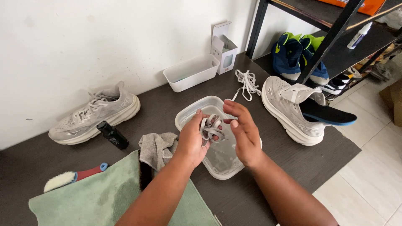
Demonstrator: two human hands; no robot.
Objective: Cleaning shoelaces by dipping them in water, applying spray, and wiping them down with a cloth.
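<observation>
My left hand (191, 140) grips a bunched grey shoelace (209, 129) above a clear plastic tub (188, 115) that holds water. My right hand (243, 132) is beside it with the fingers spread, its fingertips touching the lace bundle. A second white lace (247, 83) lies loose on the dark table behind the tub. A grey unlaced sneaker (289, 111) with its blue-edged insole (328, 114) pulled out rests on the right. Its laced partner (96, 113) sits at the left by the wall.
A grey cloth (157, 147), a green towel (109, 196), a red-handled brush (73, 176) and a black bottle (113, 134) lie at the front left. A white bin (190, 72) and small open box (224, 49) stand by the wall. A black shelf (331, 37) with shoes stands right.
</observation>
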